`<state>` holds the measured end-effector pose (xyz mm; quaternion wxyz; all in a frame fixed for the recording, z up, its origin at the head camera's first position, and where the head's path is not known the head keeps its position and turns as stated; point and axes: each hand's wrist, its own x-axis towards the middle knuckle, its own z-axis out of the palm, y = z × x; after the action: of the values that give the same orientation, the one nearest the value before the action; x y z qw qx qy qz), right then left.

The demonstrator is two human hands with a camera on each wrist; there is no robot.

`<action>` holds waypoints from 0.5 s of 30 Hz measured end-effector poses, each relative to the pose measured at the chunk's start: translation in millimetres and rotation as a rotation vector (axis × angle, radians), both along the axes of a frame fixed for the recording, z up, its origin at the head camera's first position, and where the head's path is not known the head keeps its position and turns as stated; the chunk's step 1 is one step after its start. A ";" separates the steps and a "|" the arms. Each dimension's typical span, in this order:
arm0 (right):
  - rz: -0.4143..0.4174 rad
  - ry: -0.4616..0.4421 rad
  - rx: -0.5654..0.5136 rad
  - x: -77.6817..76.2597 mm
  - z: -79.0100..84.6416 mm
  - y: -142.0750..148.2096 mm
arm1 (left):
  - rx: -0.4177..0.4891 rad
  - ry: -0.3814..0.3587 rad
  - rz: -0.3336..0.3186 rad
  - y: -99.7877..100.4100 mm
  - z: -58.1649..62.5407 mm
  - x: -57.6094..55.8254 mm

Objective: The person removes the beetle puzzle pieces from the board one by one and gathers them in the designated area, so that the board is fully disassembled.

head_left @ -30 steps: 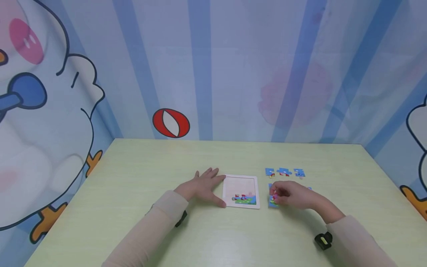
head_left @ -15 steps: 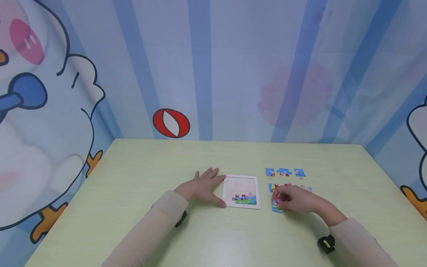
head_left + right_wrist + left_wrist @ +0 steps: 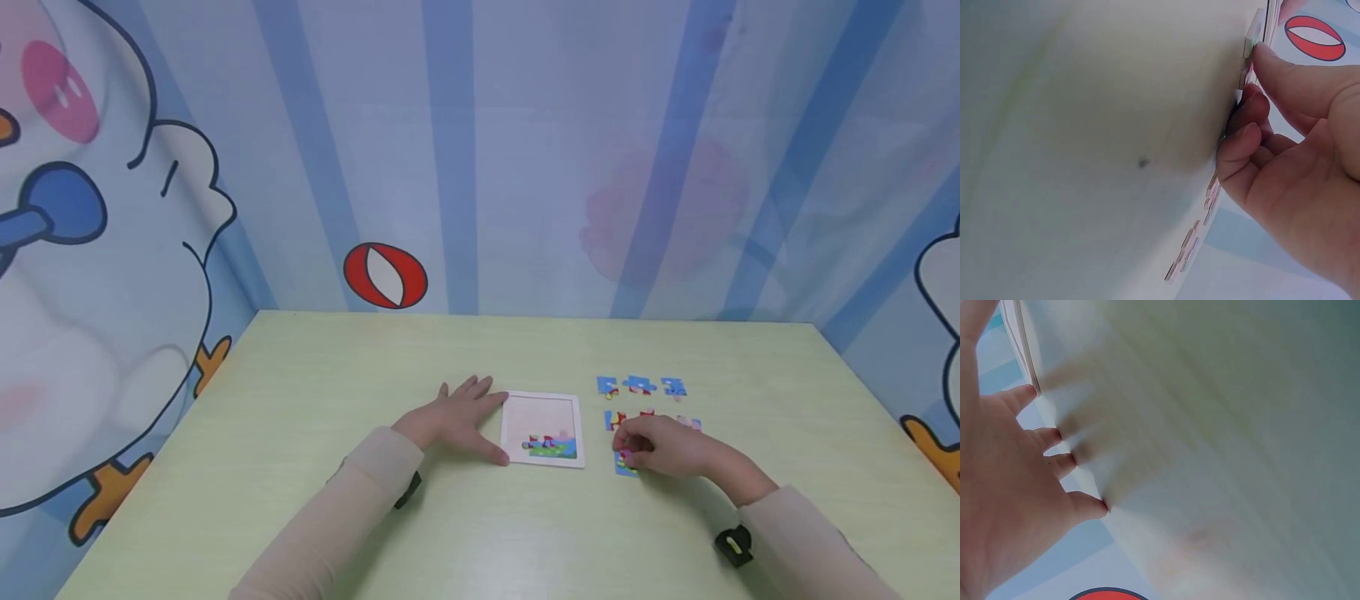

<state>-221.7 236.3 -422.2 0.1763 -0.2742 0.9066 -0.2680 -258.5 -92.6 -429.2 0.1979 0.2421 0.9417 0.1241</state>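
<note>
A white puzzle tray (image 3: 542, 403) lies on the pale green table (image 3: 300, 433), with a strip of coloured pieces along its near edge. My left hand (image 3: 457, 421) rests flat beside the tray's left edge, fingers straight (image 3: 1044, 434). My right hand (image 3: 660, 446) is just right of the tray, fingers curled, pinching a blue and green puzzle piece (image 3: 624, 468) against the table. In the right wrist view the thumb (image 3: 1285, 78) and fingertips press that piece's edge (image 3: 1250, 39).
Loose blue puzzle pieces (image 3: 639, 387) lie in a row beyond my right hand, with more (image 3: 617, 419) partly hidden behind it. A cartoon-printed curtain with a red and white ball (image 3: 385, 276) backs the table. Dark wrist cameras (image 3: 731, 544) sit on both sleeves.
My right hand has drawn the puzzle piece slightly toward me and to the right. The left hand and tray have stayed still.
</note>
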 end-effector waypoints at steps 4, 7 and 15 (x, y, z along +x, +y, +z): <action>-0.002 -0.002 0.002 -1.1 -1.2 0.5 | -0.006 0.002 0.003 0.6 0.1 0.1; 0.002 0.002 -0.004 -2.4 -1.6 0.8 | -0.006 0.000 0.006 1.2 0.0 0.4; 0.003 0.005 -0.072 -9.0 9.0 -9.3 | -0.005 -0.004 0.003 1.2 1.9 0.8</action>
<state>-230.8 227.0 -413.2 0.1645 -0.2827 0.8963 -0.2996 -257.7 -91.4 -427.3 0.2002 0.2397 0.9421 0.1223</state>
